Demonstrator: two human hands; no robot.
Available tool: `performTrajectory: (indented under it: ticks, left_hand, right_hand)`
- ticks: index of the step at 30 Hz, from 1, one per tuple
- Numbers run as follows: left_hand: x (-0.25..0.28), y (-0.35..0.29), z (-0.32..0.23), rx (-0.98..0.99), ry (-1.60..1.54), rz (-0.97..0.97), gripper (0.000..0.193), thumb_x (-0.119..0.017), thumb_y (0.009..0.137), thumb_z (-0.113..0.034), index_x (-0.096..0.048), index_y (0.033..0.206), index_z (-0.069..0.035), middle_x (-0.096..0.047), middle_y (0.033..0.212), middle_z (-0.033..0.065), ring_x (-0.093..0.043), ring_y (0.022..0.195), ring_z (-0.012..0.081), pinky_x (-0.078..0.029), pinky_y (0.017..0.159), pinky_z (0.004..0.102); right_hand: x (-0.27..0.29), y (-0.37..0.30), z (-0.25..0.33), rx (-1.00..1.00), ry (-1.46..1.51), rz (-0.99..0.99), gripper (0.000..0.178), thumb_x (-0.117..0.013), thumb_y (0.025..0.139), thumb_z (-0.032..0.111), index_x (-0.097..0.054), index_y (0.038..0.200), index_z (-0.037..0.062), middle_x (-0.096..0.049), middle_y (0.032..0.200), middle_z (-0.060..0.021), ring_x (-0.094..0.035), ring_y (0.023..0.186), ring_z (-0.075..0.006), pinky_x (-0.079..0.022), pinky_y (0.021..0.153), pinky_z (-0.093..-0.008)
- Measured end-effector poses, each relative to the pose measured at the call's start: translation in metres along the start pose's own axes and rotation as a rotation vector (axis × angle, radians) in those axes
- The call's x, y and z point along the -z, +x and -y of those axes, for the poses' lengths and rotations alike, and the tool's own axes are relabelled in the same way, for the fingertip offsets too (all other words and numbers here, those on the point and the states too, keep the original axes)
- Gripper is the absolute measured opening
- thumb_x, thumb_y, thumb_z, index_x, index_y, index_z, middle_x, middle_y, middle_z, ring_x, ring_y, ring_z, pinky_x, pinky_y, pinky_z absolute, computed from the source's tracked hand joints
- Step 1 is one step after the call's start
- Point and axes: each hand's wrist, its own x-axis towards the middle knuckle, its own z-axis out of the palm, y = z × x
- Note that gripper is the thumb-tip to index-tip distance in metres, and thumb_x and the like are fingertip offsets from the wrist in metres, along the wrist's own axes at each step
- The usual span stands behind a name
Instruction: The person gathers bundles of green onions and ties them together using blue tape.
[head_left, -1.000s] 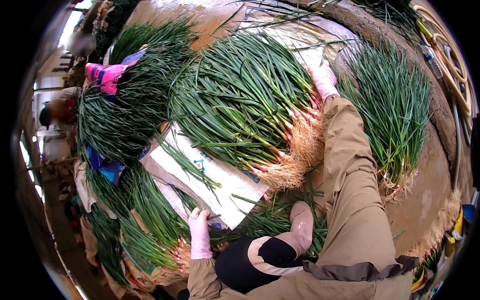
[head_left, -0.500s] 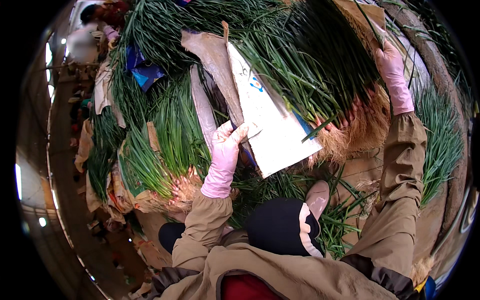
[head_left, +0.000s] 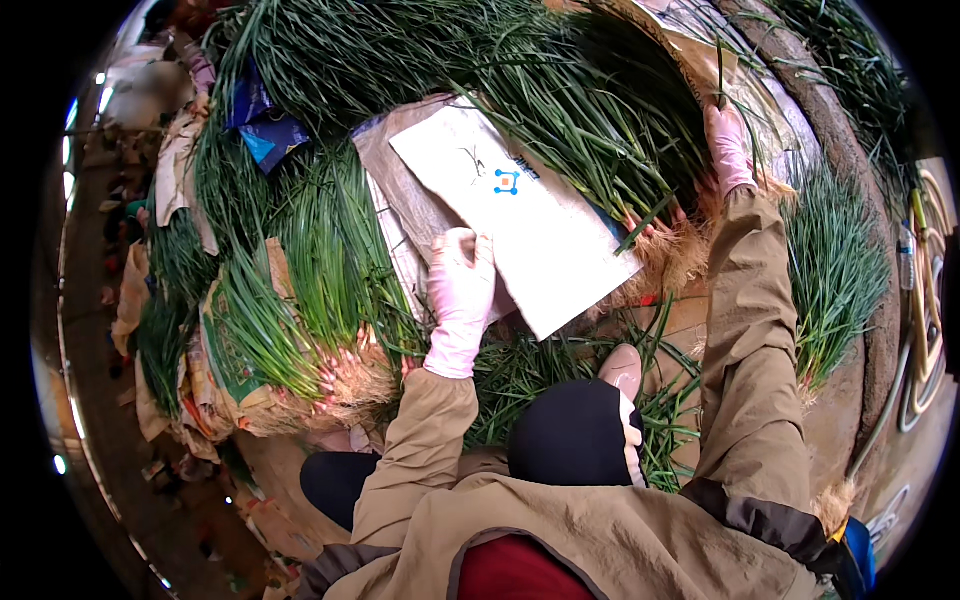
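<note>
Apparently I'm wrapping: left hand (head_left: 461,293) pinches white sack (head_left: 548,250), right hand (head_left: 729,148) grips tan sheet (head_left: 706,60), scallions (head_left: 610,150) between; folding likely next.

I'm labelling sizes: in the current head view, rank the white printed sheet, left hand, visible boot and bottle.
Largest to smallest, as they look:
1. White printed sheet
2. Left hand
3. Boot, partly hidden
4. Bottle, near the right rim

The flat white sheet (head_left: 560,255) looks matt and papery, the crumpled blue plastic piece (head_left: 272,138) far left glossy, the rounded pink boot (head_left: 622,368) shiny, the straw-coloured roots (head_left: 672,258) rough.
</note>
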Motion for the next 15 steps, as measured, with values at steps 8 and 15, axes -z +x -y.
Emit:
performTrajectory:
  ticks: [8, 15]
  left_hand:
    - [-0.054, -0.004, 0.079, 0.138, 0.168, -0.138, 0.1, -0.084, 0.064, -0.034, -0.025, 0.134, 0.006, -0.04, 0.129, 0.0277, -0.042, 0.121, 0.0345, -0.039, 0.1, 0.0402]
    - [-0.064, 0.027, 0.067, 0.35, -0.474, 0.025, 0.023, -0.063, 0.088, -0.013, -0.064, 0.102, 0.006, -0.067, 0.098, 0.0088, -0.061, 0.084, 0.0164, -0.048, 0.076, 0.029]
  right_hand:
    - [0.002, 0.007, -0.012, 0.02, -0.023, 0.186, 0.049, -0.054, 0.08, 0.037, -0.061, 0.11, -0.0003, -0.064, 0.095, -0.0268, -0.06, 0.093, -0.0407, -0.044, 0.082, -0.0425]
    - [-0.006, -0.001, 0.002, 0.034, 0.087, 0.181, 0.044, -0.054, 0.082, 0.034, -0.061, 0.111, 0.0022, -0.065, 0.095, -0.0238, -0.06, 0.093, -0.0394, -0.045, 0.081, -0.0413]
